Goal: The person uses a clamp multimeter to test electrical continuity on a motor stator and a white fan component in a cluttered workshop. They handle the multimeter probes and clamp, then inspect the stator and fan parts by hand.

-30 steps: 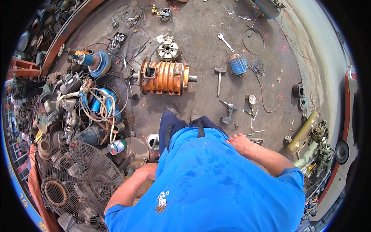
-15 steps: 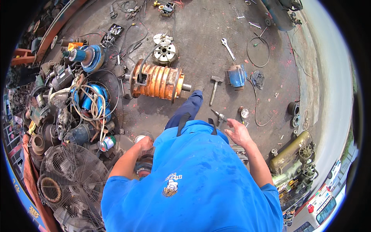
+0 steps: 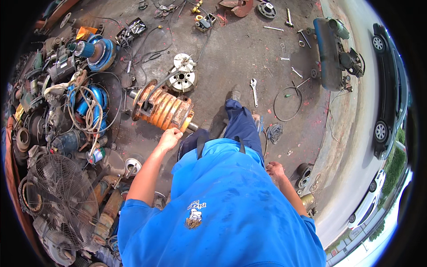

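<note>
My left hand point(image 3: 172, 137), fingers curled with nothing visible in them, is raised beside the lower side of the orange finned cylindrical machine point(image 3: 162, 109), which has a steel shaft; touching or apart, I cannot tell. My right hand point(image 3: 274, 169) hangs by my hip, partly behind my blue shirt, fingers bent; what they hold, if anything, is hidden. A white hub with holes point(image 3: 181, 76) lies beyond the machine. An adjustable wrench point(image 3: 254, 91) rests past my foot, and my leg partly hides a blue motor point(image 3: 257, 119).
Piled motors, hoses and pumps point(image 3: 89, 111) line the left, with a wire fan guard point(image 3: 62, 200). Rightward are a coiled cable point(image 3: 275, 133), a hose loop point(image 3: 288, 119), metal rings point(image 3: 304, 175) and a wheeled compressor point(image 3: 327, 58). Parked cars point(image 3: 387, 89) stand on the road beyond a concrete edge.
The view has swung and moved forward, bringing more cars into sight. My legs have stepped ahead. My left hand has risen toward the orange machine; my right hand has dropped behind my hip.
</note>
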Demonstrator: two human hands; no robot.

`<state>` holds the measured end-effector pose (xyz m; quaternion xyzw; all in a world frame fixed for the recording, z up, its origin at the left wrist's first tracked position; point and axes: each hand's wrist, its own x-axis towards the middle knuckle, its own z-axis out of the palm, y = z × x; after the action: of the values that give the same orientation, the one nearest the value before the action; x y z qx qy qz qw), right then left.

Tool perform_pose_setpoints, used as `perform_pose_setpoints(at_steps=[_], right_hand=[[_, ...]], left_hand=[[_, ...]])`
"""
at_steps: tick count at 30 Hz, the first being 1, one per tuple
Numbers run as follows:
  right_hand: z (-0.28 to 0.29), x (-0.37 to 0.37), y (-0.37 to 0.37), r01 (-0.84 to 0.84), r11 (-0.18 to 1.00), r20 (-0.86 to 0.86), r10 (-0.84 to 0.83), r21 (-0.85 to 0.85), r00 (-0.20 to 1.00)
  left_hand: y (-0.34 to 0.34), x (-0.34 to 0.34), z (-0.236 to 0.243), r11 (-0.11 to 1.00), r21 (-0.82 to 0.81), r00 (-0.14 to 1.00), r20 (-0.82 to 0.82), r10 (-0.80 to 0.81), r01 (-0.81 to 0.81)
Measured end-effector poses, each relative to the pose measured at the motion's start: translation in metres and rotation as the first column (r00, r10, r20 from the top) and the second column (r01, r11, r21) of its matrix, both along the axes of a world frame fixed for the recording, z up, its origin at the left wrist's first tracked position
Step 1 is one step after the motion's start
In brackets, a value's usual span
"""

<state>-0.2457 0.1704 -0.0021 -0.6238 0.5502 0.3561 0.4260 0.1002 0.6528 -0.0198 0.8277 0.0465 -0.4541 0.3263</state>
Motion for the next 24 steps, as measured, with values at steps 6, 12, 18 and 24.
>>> perform_pose_setpoints(at_steps=[6,12,18,24], right_hand=[[-0.046,0.210,-0.158,-0.346,0.938,0.131,0.347,-0.035,0.929],[-0.059,0.492,-0.325,-0.561,0.781,0.276,0.623,-0.275,0.732],[-0.062,0.725,-0.301,-0.590,0.751,0.360,0.660,-0.295,0.660],[-0.115,0.768,-0.217,-0.865,0.463,0.242,0.877,-0.192,0.415]], left_hand=[[-0.083,0.008,-0.068,0.882,0.042,0.883,0.010,0.468,-0.468],[-0.199,-0.020,-0.059,0.875,0.147,0.886,0.024,0.463,-0.462],[-0.267,0.042,-0.054,0.764,0.075,0.763,-0.046,0.645,-0.641],[-0.313,0.114,-0.098,0.843,0.042,0.843,0.092,0.530,-0.536]])
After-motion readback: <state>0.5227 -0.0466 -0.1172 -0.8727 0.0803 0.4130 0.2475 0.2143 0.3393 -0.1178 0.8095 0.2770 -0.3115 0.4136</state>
